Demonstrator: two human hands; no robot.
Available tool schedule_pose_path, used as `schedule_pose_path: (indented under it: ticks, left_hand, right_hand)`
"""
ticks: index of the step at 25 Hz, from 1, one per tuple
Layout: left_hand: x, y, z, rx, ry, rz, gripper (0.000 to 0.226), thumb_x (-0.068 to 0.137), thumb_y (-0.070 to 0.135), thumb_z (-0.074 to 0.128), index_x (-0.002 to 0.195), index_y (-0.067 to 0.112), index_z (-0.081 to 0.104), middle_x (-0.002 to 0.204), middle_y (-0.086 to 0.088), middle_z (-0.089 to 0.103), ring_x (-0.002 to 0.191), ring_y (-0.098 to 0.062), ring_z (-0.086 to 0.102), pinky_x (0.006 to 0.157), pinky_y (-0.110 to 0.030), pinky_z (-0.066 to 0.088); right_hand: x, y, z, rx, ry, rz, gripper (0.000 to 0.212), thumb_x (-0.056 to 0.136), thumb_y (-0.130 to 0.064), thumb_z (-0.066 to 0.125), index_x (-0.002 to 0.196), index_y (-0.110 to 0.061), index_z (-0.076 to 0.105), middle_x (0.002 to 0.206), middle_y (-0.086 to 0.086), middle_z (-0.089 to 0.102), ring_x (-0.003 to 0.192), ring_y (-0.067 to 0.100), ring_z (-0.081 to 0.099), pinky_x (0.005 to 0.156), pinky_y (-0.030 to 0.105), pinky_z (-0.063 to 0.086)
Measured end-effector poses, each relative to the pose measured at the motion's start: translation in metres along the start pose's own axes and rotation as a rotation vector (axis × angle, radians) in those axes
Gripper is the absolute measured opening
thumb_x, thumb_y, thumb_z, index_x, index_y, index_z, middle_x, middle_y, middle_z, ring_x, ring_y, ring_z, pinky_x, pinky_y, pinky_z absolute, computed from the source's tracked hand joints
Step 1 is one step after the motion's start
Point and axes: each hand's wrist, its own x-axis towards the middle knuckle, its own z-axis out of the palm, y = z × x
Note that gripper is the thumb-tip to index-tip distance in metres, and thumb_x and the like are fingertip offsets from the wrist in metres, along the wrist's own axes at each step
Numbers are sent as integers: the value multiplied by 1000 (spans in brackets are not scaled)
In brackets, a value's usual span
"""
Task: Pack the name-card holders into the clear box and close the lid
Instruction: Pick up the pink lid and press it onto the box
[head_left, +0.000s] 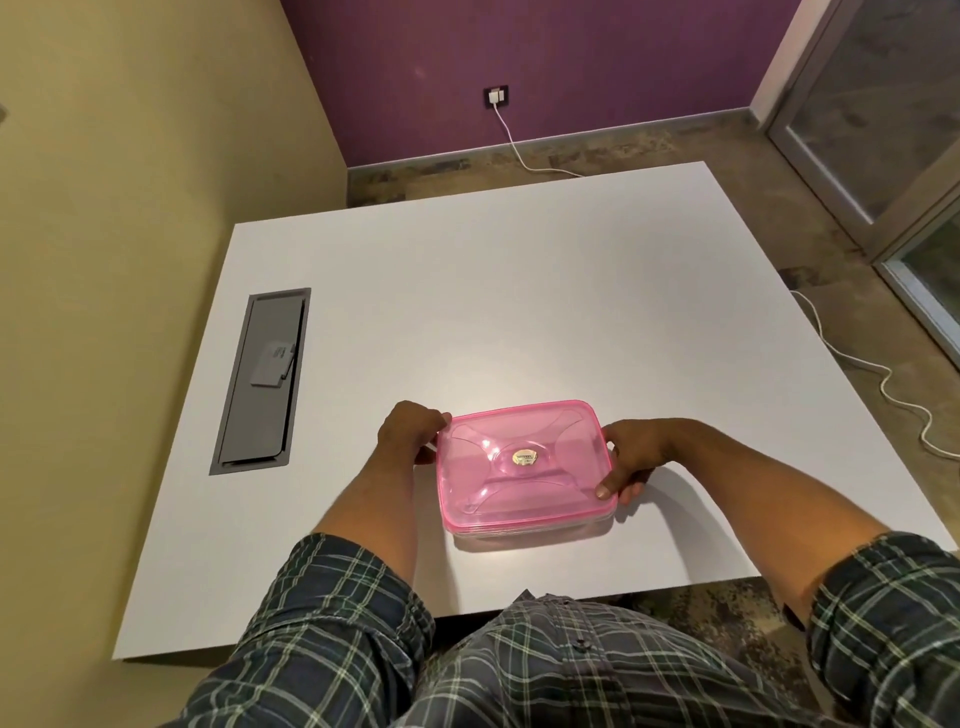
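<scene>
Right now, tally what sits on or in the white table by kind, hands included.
Clear rectangular plastic box with translucent pink lid on: 1
Hands gripping it, left hand and right hand: 2
Grey metal cable hatch set in the white table: 1
Name-card holders: 0 visible
Total: 4

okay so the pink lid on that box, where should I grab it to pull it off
Probably at a corner of the pink lid, lifting from below its overhanging rim. The right hand and left hand already grip the short ends, thumbs near the corners; the top is flat, with no handle.
</scene>
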Motion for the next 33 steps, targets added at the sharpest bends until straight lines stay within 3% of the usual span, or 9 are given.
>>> schedule_pose_path:
  ticks: [3,9,12,16,21,25,27,29,33]
  left_hand:
    - [4,-2,2,-80,17,-39,13,88,11,68,89,-2,67,90,-21,72,80,-37,72,90,-42,59]
    - [10,-2,2,-185,17,-63,17,89,4,64,73,1,59,68,-15,62,56,-27,59,56,-29,49]
    - [14,4,0,-203,21,-10,17,91,12,69,80,0,64,73,-15,64,58,-27,60,54,-29,51]
    - [22,8,2,-197,34,13,21,91,19,73,85,0,66,78,-14,66,62,-26,60,47,-27,48]
    - [30,6,-2,-261,-10,-85,18,87,11,75,81,0,63,72,-18,64,67,-31,60,68,-37,50]
    - [28,6,-4,-193,-31,-62,13,87,15,74,85,4,68,67,-13,64,52,-24,57,48,-24,45]
    - [25,4,-5,-170,-33,-18,8,84,15,74,83,7,71,65,-11,64,43,-20,55,39,-17,39]
    - [24,1,-5,-158,-32,36,6,85,14,74,82,8,72,65,-12,64,35,-18,54,37,-14,34]
    - [23,-2,-4,-154,-17,87,8,89,13,72,88,5,73,71,-17,63,35,-19,54,40,-16,32]
  right_hand:
    - [0,2,0,-21,-7,-52,61,70,-11,93,122,-11,62,97,20,77,80,31,75,71,33,62]
    - [1,4,-8,-52,14,-91,57,68,-11,94,117,-12,64,92,16,78,75,29,76,66,32,61]
    - [3,0,-22,-13,153,-92,71,64,-6,95,123,-8,56,96,18,73,72,29,75,67,36,61]
    - [7,0,-29,-38,150,-98,79,65,-5,95,129,-6,50,90,11,69,73,28,73,73,41,62]
    - [8,8,-21,-46,141,-142,84,62,-10,97,130,-9,48,84,8,66,80,32,71,82,52,61]
    - [7,9,-20,-49,130,-179,81,65,-11,96,131,-11,50,84,6,65,78,26,70,78,47,62]
    - [6,10,-21,-42,127,-196,75,68,-7,93,131,-10,51,74,-2,67,72,21,70,72,41,61]
    - [6,13,-21,-30,133,-202,73,71,-5,91,132,-9,51,67,-6,66,67,19,69,70,38,59]
    - [5,11,-21,-49,115,-201,78,71,-5,91,135,-11,48,81,8,64,73,21,71,72,37,59]
